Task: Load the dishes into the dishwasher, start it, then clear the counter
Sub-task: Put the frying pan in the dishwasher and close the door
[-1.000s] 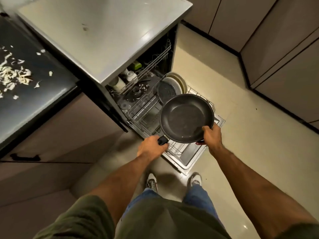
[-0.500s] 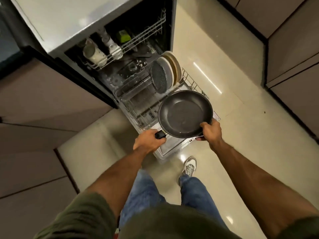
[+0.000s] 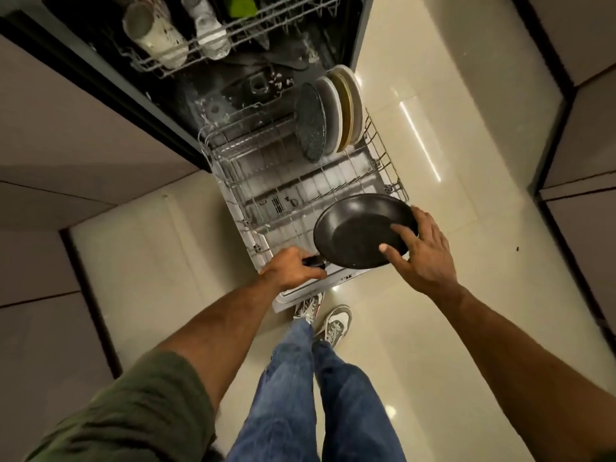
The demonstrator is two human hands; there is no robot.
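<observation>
A black frying pan point(image 3: 353, 233) hangs tilted over the near right corner of the pulled-out lower rack point(image 3: 286, 195) of the open dishwasher point(image 3: 233, 78). My left hand point(image 3: 293, 266) grips the pan's black handle. My right hand point(image 3: 421, 250) holds the pan's right rim, thumb and a finger reaching onto its inside. Several plates point(image 3: 333, 116) stand on edge at the rack's far right. Two white cups point(image 3: 160, 38) lie in the upper rack point(image 3: 233, 31), beside a green item point(image 3: 243, 6).
The dishwasher door point(image 3: 300, 291) lies open over the glossy tiled floor point(image 3: 433, 145), just in front of my shoes point(image 3: 328, 316). Cabinet fronts point(image 3: 83, 128) flank the machine at left, and more cabinets point(image 3: 583, 128) line the right side.
I have leaned in and the view has dropped closer to the rack. The pan has come down and tilted over the rack's near right corner, and my right hand has shifted further over its rim.
</observation>
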